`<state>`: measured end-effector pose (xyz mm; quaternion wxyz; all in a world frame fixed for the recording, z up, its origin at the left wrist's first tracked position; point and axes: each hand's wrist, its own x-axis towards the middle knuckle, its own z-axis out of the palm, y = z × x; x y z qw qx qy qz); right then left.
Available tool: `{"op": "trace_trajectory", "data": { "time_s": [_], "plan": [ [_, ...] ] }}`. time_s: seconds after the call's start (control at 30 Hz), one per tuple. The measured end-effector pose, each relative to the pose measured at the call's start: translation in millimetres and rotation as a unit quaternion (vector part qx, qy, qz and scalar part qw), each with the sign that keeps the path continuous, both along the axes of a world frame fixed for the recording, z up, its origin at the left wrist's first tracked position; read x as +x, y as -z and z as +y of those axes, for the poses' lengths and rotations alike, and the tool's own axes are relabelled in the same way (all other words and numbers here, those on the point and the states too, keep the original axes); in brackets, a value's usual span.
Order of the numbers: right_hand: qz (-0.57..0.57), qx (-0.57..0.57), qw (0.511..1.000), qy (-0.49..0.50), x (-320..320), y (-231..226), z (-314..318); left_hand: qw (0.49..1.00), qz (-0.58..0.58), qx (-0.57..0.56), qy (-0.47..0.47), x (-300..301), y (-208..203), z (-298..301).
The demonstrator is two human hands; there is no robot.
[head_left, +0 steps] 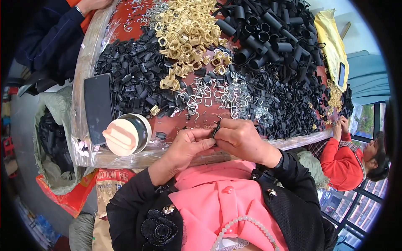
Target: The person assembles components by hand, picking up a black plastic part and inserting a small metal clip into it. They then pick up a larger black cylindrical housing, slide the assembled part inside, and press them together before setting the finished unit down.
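Note:
Just over the table's near edge, my left hand (189, 147) and my right hand (242, 139) meet, fingers closed around a small black plastic part (216, 130). Most of that part is hidden by the fingertips, so its full shape cannot be made out. Beyond my hands lie bent silver metal clips (228, 97) in a loose scatter. Heaps of small black plastic pieces (130, 75) spread to the left, and more small black pieces (289, 108) cover the right side. Tan plastic ring-shaped parts (184, 33) are piled at the far middle.
Black tubes (268, 37) are heaped far right. A lidded jar (125, 136) and a dark phone (99, 104) stand at the table's left corner. An open sack (54, 142) of black parts sits beside the table. Co-workers occupy the far left and the right, one in a red top (341, 165).

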<state>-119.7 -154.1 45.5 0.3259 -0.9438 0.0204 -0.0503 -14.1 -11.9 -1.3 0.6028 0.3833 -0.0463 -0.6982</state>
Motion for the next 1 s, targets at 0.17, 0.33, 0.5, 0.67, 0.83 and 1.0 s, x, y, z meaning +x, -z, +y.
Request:
{"op": "trace_trajectory", "data": {
  "time_s": [0.17,0.33,0.5,0.67,0.83,1.0],
  "plan": [
    [-0.002,0.088,0.996,-0.010,6.3,0.9,-3.1,0.999,0.043,0.001,-0.021,1.1,1.9,3.2],
    [-0.018,0.085,0.996,-0.028,10.3,-0.5,-6.0,0.994,0.095,-0.007,-0.047,3.9,5.5,4.9],
    [-0.070,0.144,0.986,-0.035,8.8,-0.3,-12.5,0.989,0.135,-0.025,-0.058,7.6,5.5,8.0],
    [-0.086,0.057,0.992,-0.069,9.4,-11.5,-16.4,0.984,0.165,-0.031,-0.061,10.6,8.4,9.3],
    [-0.083,0.031,0.993,-0.078,10.0,-11.6,-17.7,0.986,0.156,-0.036,-0.049,11.6,9.7,9.6],
    [-0.066,0.060,0.993,0.077,17.3,24.8,-28.3,0.993,0.101,-0.056,-0.033,13.5,5.3,18.3]
  ]
}}
